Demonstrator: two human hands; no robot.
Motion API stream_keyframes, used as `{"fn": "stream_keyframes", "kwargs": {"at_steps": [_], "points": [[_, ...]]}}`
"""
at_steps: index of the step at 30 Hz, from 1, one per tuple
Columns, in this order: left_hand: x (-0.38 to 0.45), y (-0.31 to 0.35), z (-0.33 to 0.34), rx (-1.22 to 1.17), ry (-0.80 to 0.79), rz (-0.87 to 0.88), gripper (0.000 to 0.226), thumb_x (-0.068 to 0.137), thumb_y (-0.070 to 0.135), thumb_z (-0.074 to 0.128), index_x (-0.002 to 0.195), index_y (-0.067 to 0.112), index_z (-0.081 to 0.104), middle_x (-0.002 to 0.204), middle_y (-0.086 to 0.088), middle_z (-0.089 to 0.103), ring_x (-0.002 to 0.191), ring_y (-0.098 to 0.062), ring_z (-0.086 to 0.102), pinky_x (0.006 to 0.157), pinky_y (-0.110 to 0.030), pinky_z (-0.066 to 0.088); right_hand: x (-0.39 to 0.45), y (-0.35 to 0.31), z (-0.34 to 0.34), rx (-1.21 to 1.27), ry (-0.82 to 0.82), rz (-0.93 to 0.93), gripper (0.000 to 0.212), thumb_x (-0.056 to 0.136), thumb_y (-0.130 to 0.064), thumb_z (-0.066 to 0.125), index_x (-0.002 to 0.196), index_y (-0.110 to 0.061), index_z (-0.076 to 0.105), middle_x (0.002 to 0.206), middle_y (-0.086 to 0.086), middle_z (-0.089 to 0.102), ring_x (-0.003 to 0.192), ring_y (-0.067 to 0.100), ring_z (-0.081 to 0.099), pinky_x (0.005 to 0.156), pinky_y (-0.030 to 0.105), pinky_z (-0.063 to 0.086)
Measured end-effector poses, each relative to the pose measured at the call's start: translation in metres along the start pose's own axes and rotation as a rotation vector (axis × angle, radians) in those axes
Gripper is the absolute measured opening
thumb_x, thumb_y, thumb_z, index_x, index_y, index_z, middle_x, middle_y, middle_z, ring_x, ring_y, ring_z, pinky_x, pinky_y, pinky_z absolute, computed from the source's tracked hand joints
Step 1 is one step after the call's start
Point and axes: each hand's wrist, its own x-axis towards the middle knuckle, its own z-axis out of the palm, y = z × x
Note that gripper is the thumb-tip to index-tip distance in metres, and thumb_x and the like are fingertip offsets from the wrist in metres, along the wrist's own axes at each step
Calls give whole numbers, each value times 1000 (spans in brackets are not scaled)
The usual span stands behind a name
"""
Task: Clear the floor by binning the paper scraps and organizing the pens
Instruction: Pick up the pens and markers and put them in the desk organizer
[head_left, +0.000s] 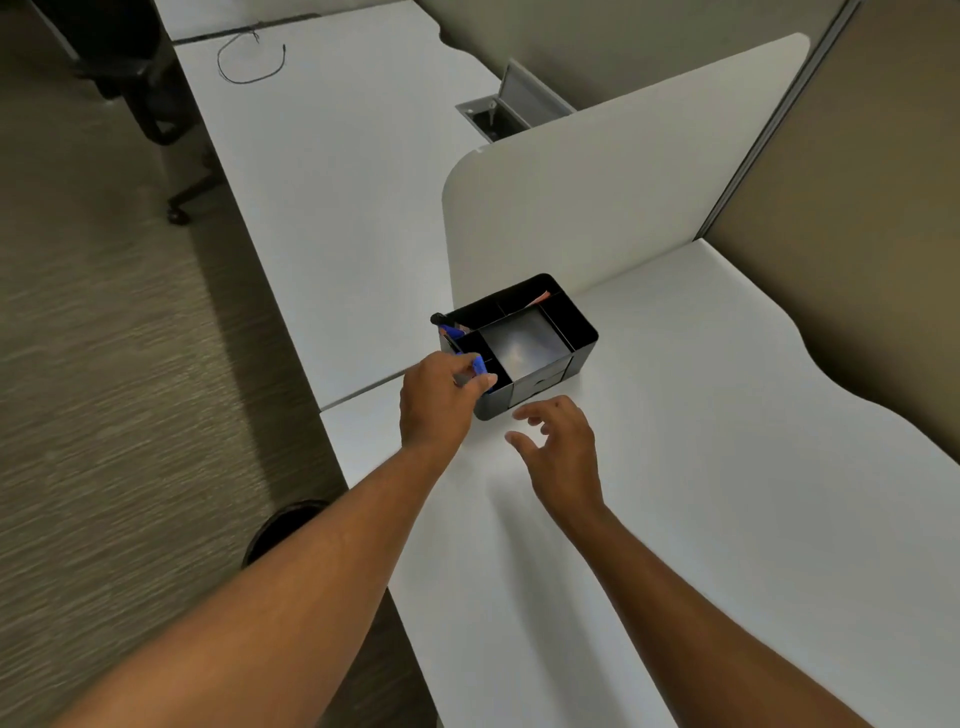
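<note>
A black desk organizer (576, 325) with several compartments stands on the white desk (727, 467), near the divider panel. My left hand (439, 397) is at its near left corner, fingers closed on a blue pen (478, 364) held over the front left compartment. Other pens (448, 327), blue and black, stick up from the left compartment behind it. Something orange (542, 297) shows in a back compartment. My right hand (558, 447) hovers open just in front of the organizer, touching nothing.
A white divider panel (623, 192) rises behind the organizer. A second desk (332, 182) stretches away at the left, with a loose black wire (249, 62) and an open cable hatch (498, 117). A round black bin (285, 527) sits on the carpet by the desk edge. An office chair base (171, 156) stands far left.
</note>
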Motion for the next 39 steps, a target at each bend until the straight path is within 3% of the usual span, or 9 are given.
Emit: {"fn": "stream_keyframes", "kwargs": {"at_steps": [2, 4, 10, 14, 20, 26, 32, 39], "points": [[1, -6, -4, -54, -30, -24, 47, 85, 34, 83, 128, 19, 71, 106, 0, 71, 94, -15, 65, 78, -25, 55, 3, -4, 0, 4, 15, -16, 23, 84, -17, 86, 104, -23, 75, 103, -7, 64, 93, 11, 60, 88, 41, 58], [0, -13, -9, -78, -18, -29, 51, 84, 35, 85, 131, 24, 68, 105, 3, 65, 94, -16, 64, 75, -24, 55, 7, -10, 2, 3, 30, -37, 23, 84, -18, 86, 103, -24, 74, 101, -10, 61, 91, 9, 60, 84, 40, 59], [-22, -43, -38, -117, 75, 10, 50, 88, 48, 77, 133, 29, 65, 112, 8, 64, 83, -9, 65, 74, -24, 59, 4, -43, 24, -59, -17, -168, 26, 85, -26, 86, 107, -24, 72, 105, -6, 65, 96, 11, 63, 88, 36, 59], [-50, -78, -74, -185, 206, 35, 43, 95, 53, 66, 129, 27, 68, 117, 13, 62, 95, -8, 66, 75, -24, 61, -20, -79, 62, -146, -83, -337, 32, 90, -27, 81, 119, -25, 67, 116, -5, 64, 107, 12, 61, 94, 34, 58], [-129, -207, -167, -69, 397, -91, 44, 102, 48, 51, 133, 20, 65, 132, -1, 62, 124, -19, 60, 103, -44, 53, -109, -126, 160, -264, -316, -589, 45, 98, -32, 67, 140, -28, 51, 141, -2, 55, 127, 16, 53, 107, 30, 47], [-262, -368, -241, 108, 380, -297, 41, 97, 31, 65, 133, 12, 65, 131, -9, 65, 126, -27, 60, 109, -36, 45, -234, -136, 279, -327, -649, -712, 54, 95, -24, 64, 146, -22, 47, 147, 2, 50, 135, 24, 47, 114, 42, 44], [-390, -520, -247, 126, 269, -457, 59, 86, 47, 56, 134, 13, 63, 137, -8, 61, 131, -25, 55, 111, -33, 42, -358, -85, 412, -439, -863, -732, 55, 87, -8, 65, 141, -12, 53, 137, 9, 55, 123, 33, 52, 106, 47, 46], [-484, -692, -184, 101, 185, -553, 61, 83, 40, 69, 136, 13, 61, 138, -8, 58, 129, -30, 58, 109, -39, 48, -453, 59, 560, -622, -1059, -732, 61, 86, -9, 61, 146, -17, 51, 141, 8, 53, 127, 31, 51, 110, 43, 43]]}}
